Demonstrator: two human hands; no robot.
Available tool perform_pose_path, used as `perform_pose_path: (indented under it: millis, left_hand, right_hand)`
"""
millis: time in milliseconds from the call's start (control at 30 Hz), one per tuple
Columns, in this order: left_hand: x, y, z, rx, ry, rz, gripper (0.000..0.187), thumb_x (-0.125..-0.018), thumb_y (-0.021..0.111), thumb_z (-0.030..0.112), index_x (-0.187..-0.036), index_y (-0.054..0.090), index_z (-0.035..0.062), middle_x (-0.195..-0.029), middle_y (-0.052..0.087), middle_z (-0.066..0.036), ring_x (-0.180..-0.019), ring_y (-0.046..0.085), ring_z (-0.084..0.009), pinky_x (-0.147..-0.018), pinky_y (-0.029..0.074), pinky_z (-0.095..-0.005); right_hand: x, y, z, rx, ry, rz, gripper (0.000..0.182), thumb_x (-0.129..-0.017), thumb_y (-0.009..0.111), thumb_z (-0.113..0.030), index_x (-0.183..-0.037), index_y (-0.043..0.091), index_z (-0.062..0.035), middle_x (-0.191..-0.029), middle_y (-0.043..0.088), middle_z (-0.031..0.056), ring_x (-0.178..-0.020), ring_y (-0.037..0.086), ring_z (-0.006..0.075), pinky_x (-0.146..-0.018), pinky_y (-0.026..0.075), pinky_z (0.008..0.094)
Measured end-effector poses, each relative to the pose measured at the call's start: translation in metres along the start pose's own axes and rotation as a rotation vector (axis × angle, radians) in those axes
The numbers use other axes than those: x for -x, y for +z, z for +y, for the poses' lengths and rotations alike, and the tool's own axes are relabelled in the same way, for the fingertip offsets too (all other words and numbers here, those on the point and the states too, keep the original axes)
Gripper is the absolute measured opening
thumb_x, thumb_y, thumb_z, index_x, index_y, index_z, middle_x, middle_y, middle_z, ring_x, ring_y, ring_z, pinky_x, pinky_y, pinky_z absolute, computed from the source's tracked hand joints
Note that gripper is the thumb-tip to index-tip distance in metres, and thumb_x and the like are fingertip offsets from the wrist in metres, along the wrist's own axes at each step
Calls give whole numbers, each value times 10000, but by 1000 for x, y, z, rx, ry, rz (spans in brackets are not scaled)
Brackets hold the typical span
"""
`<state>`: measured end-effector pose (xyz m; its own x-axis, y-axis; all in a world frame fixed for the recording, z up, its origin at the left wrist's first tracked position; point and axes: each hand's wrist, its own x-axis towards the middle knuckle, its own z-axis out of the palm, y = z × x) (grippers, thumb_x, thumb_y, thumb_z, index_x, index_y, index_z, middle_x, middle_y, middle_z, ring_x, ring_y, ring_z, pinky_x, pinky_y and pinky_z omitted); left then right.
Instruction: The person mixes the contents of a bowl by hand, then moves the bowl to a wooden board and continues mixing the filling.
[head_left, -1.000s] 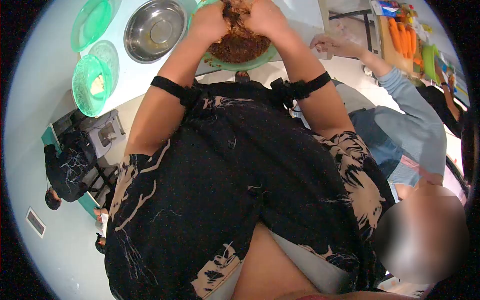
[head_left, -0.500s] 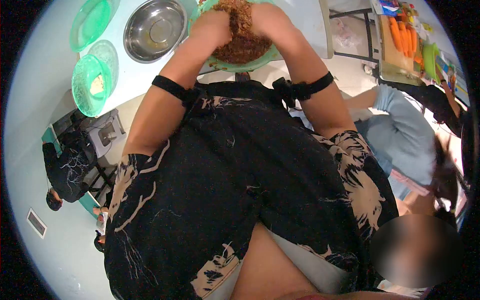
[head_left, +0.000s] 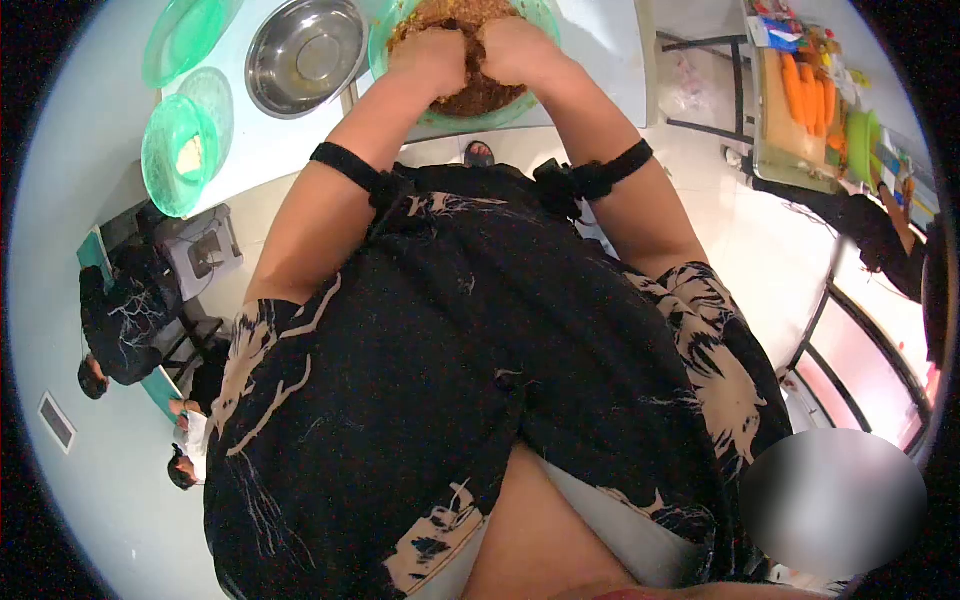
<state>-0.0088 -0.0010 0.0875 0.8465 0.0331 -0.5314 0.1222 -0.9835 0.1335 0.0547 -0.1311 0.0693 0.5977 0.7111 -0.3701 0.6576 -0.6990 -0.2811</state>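
A green bowl [head_left: 378, 50] at the top centre holds a reddish-brown minced mixture [head_left: 485, 98]. Both of my hands are pressed into it, a small gap apart. My left hand [head_left: 432, 62] is on the left side of the mixture, its fingers curled in and partly buried. On the right side, my right hand [head_left: 515, 52] is likewise curled into the mixture. Each forearm wears a black strap. Left of the green bowl stands a steel bowl [head_left: 307, 60] with a little residue inside.
Green baskets [head_left: 180, 150] stand at the white table's [head_left: 610, 70] left end, one holding something pale. Carrots [head_left: 805, 92] lie on a board at the right, near a green container [head_left: 862, 145] and a person's arm [head_left: 897, 215]. Other people [head_left: 125, 315] are at the left.
My hands have come closer together and sit lower in the mixture. The person in light blue at the right has gone from view. The whole view has shifted slightly.
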Motion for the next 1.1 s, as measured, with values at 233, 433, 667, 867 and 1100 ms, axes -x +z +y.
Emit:
perform_pose_path:
  millis: [233,433,667,867,1100]
  left_hand:
    - [6,6,-9,78,-114,284,271,-778,659,137,-1019,680,14,-1179,628,-166,-1061,626,-328,-860,534,-414]
    - [9,1,-13,292,50,195,215,-788,620,92,-970,677,-7,-1152,638,-173,-1058,620,-347,-856,527,-423]
    - [23,-2,-31,104,27,146,225,-762,593,108,-938,685,3,-974,678,-202,-947,652,-355,-845,513,-466]
    - [20,2,-39,262,74,247,241,-790,598,107,-999,713,72,-1081,670,-148,-1050,621,-312,-912,472,-439]
    - [12,-12,-38,203,154,3,241,-733,669,135,-959,709,60,-996,681,-157,-1003,641,-312,-839,513,-420]
  right_hand:
    - [14,-7,-7,-60,58,179,234,-699,632,-139,-881,686,-2,-883,662,232,-859,645,386,-784,518,459]
    - [0,-8,-16,-113,-58,193,229,-739,612,-145,-904,697,-11,-925,670,227,-886,655,381,-799,526,464]
    - [-7,4,-33,-19,194,70,233,-729,628,-139,-931,672,-31,-900,659,224,-885,627,403,-778,507,459]
    - [-6,3,-37,-197,124,354,273,-762,581,-138,-1006,666,-48,-956,657,225,-928,621,394,-806,507,448]
    - [-20,24,-26,6,353,14,246,-800,563,-119,-1018,651,-48,-1058,654,191,-1035,617,353,-866,504,448]
